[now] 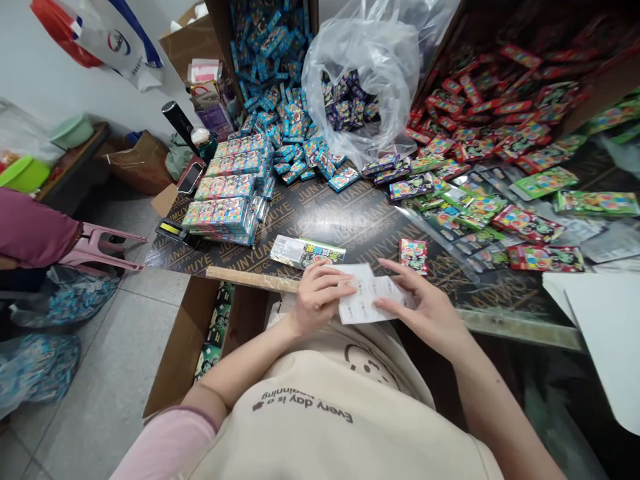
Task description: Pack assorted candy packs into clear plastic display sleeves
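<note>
White paper sheet with round printed labels (pixel 367 292) sits, as I see it from afar, at the near edge of the black, gold-lettered desk (pixel 325 217), long axis running roughly left to right. My left hand (pixel 317 295) grips its left end, fingers curled over; my right hand (pixel 427 307) touches its right part, thumb and index spread; whether it pinches, I cannot tell.

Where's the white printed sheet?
Head view, just right of centre: white sheet in the left hand, right hand against it, at the edge of the table.
</note>
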Action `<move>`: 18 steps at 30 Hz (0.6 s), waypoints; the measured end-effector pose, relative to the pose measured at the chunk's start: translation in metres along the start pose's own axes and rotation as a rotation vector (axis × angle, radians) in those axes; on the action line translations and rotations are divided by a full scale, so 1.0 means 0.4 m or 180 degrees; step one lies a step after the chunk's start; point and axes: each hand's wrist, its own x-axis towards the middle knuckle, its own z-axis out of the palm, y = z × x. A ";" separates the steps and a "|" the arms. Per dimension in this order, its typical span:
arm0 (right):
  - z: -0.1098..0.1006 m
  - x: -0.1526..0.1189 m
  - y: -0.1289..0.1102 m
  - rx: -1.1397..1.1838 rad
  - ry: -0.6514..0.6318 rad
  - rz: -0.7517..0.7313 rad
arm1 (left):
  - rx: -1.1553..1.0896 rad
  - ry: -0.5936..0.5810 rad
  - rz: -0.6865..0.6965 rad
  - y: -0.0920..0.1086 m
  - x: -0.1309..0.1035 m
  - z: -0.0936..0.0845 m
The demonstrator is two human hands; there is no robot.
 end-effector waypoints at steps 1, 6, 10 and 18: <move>0.015 -0.003 0.017 0.0210 -0.0089 0.0138 | 0.0002 -0.0005 -0.0040 -0.002 -0.004 -0.001; 0.001 0.031 0.050 0.0644 0.2170 0.0412 | 0.0243 -0.0034 -0.0139 -0.018 -0.036 -0.027; -0.089 0.065 0.060 0.0907 0.3809 -0.0232 | 0.0775 0.0187 -0.0559 -0.071 -0.063 -0.092; -0.100 0.025 0.106 0.0596 0.3661 0.0187 | 0.1336 -0.1004 -0.1098 -0.216 -0.078 -0.176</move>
